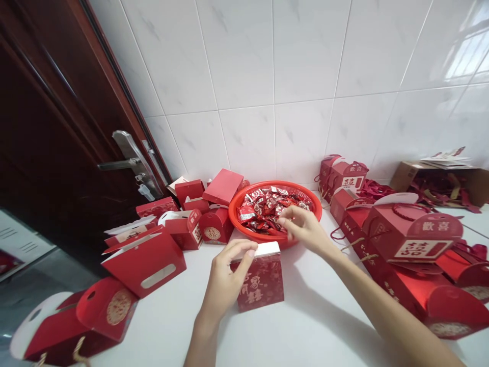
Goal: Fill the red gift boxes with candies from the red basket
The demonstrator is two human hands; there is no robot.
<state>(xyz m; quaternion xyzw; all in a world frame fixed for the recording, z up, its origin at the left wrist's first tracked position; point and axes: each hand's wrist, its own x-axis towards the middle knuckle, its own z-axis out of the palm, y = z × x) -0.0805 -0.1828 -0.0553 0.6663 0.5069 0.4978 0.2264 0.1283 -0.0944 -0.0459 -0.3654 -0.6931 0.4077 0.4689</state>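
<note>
A small dark red box (263,285) with pale characters stands upright on the white table, its white top flap raised. My left hand (229,272) holds the box at its upper left edge, thumb and fingers at the top. Behind it sits a red plastic basket (314,216) filled with wrapped red candies (267,204). My right hand (301,227) is over the basket's front right rim, fingers bent and close together; whether something small is between them cannot be made out.
Red gift boxes (153,262) of several shapes stand at the left. More boxes (416,229) with cord handles are stacked at the right, near a cardboard carton (405,176). A tiled wall (248,61) and a brown door (57,102) border the white table (305,331).
</note>
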